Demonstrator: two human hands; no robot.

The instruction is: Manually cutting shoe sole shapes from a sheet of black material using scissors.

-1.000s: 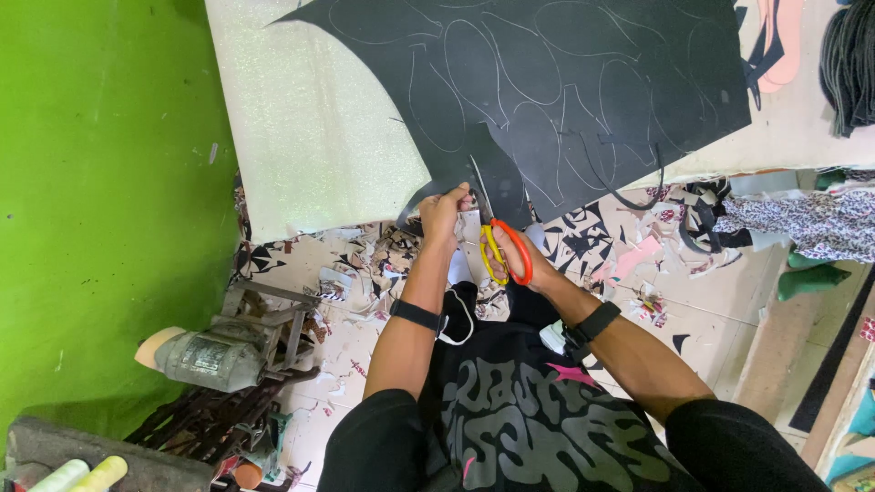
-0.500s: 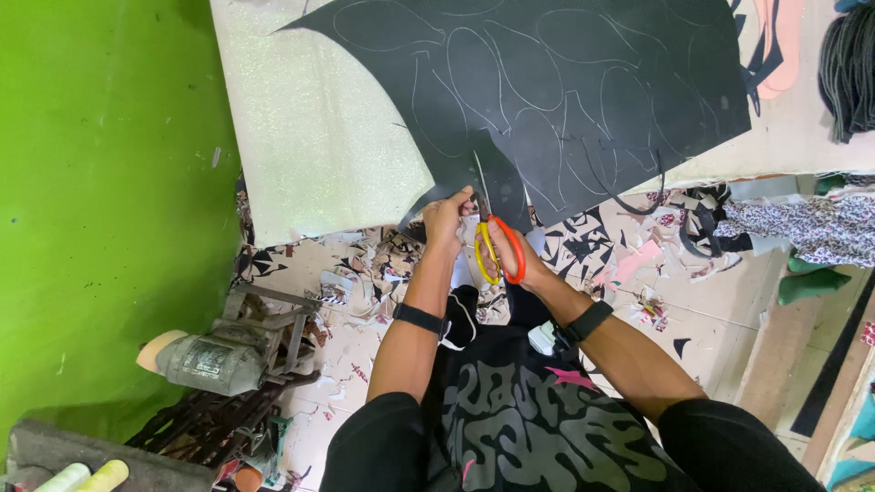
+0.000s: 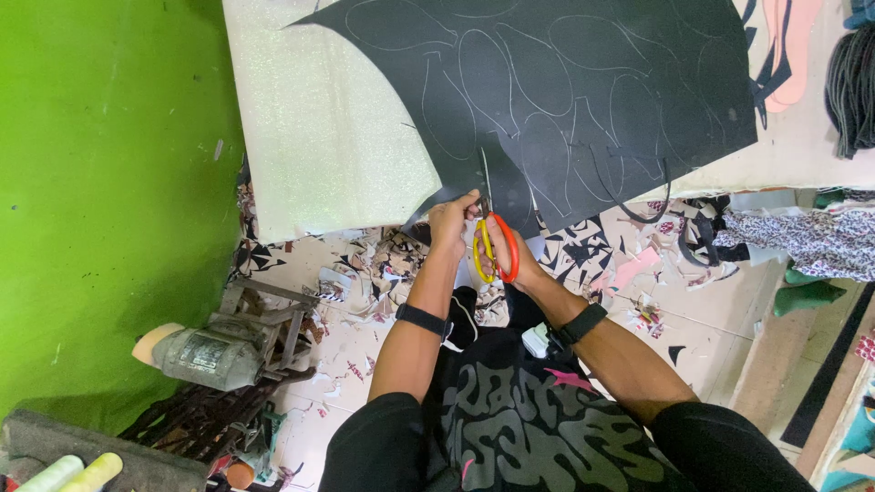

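Observation:
A large black sheet (image 3: 583, 82) marked with pale curved outlines lies on a white glittery board (image 3: 319, 137). My right hand (image 3: 510, 255) grips scissors (image 3: 495, 239) with orange and yellow handles, their blades reaching up into the sheet's lower edge. My left hand (image 3: 451, 219) pinches that edge just left of the blades. A thin cut strip of black curls down beside the left hand. Both wrists wear dark bands.
Black and pink offcuts (image 3: 592, 251) litter the tiled floor below the board. A grey motor on a dark metal frame (image 3: 214, 355) stands at lower left by the green wall (image 3: 100, 200). Patterned cloth (image 3: 811, 241) and dark cords (image 3: 852, 82) lie at right.
The view has shifted slightly. Both hands and the scissors stay at the sheet's lower edge, the blades a little further into the black material.

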